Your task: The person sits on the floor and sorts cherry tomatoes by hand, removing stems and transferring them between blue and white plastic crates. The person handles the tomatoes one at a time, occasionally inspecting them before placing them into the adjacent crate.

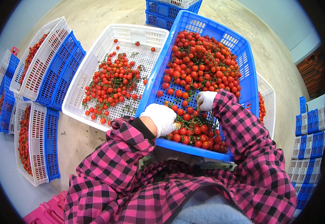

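Note:
A blue plastic crate (148, 96) stands before me, tilted in the view. At its far end lies a large heap of red cherry tomatoes (204, 67), many on green stems; a smaller cluster of cherry tomatoes (198, 134) lies at the near end. My left hand (161, 118), in a white glove, reaches over the crate's left wall, its fingertips at the near cluster's left side. My right hand (206, 100), also white-gloved, is inside the crate between the two groups, with fingers curled down. What either hand may be gripping is hidden by the fingers.
Left of the blue crate is a white crate (79, 84) with cherry tomatoes and stem bits. Stacked white-and-blue crates (54, 61) with tomatoes stand further left. More blue crates (159, 14) are behind; other crate stacks (309, 145) are at right. A pink plastic object (46, 210) is at lower left.

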The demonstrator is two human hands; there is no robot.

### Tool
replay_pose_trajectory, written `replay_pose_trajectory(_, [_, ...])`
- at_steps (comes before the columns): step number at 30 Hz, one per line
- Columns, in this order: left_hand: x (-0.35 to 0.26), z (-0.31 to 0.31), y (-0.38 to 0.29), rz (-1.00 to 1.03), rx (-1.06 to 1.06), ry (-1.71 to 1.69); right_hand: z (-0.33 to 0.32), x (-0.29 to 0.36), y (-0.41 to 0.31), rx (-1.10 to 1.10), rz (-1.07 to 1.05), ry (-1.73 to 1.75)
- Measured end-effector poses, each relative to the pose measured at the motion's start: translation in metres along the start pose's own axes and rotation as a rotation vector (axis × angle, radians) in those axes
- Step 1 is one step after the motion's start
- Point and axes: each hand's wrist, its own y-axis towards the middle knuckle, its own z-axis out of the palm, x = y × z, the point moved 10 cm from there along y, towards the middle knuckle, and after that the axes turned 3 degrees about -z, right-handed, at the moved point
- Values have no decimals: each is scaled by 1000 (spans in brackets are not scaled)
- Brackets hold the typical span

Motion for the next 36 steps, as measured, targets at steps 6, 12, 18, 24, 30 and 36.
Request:
replay_pose_trajectory(6, [-5, -1, 0, 10, 20, 8, -51, 2, -5, -478, 91, -19])
replay_pose_trajectory(12, [-4, -2, 0, -3, 23, 6, -29, 9, 11, -470, 100, 2])
replay_pose_trajectory(18, [-6, -2, 1, 25, -1, 9, -17, 26, 14, -422, -81, -59])
replay_pose_trajectory(24, [-7, -2, 2, 11, 24, 27, -21, 16, 10, -501, -33, 116])
replay_pose_trajectory(30, [-6, 1, 3, -3, 33, 25, 7, 9, -22, -247, 34, 1416])
replay_pose_trajectory(36, [-4, -7, 4, -32, -23, -32, 29, 62, -52, 104, -52, 1946])
